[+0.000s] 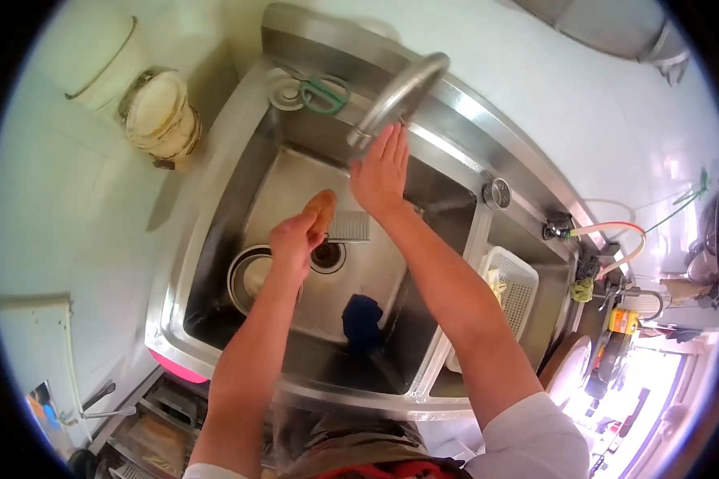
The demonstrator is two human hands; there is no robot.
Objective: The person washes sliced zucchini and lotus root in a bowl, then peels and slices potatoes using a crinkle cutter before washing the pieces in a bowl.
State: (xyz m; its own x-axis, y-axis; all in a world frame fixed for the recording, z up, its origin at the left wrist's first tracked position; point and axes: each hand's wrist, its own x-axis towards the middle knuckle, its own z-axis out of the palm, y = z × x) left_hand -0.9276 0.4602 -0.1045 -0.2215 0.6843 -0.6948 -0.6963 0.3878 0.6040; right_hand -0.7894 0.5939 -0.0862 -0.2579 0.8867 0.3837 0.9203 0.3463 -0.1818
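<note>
My left hand (294, 238) is closed around the rounded orange-brown handle (322, 206) of what looks like a crinkle cutter. Its ribbed metal blade (349, 227) juts out to the right, above the sink floor near the drain (327, 257); the join between blade and handle is hard to make out. My right hand (382, 172) reaches up to the curved steel faucet (399, 92), fingers stretched out and held against or right beside the spout. Below my left hand, a round metal bowl (240, 279) is partly hidden by my forearm. A dark blue cloth (363, 321) lies on the sink floor.
Green-handled scissors (325, 96) and a round lid (285, 92) rest on the back left ledge. A strainer cup (497, 193) sits on the divider. The right basin holds a white plastic basket (519, 291). A stained bucket (158, 112) is at the left wall.
</note>
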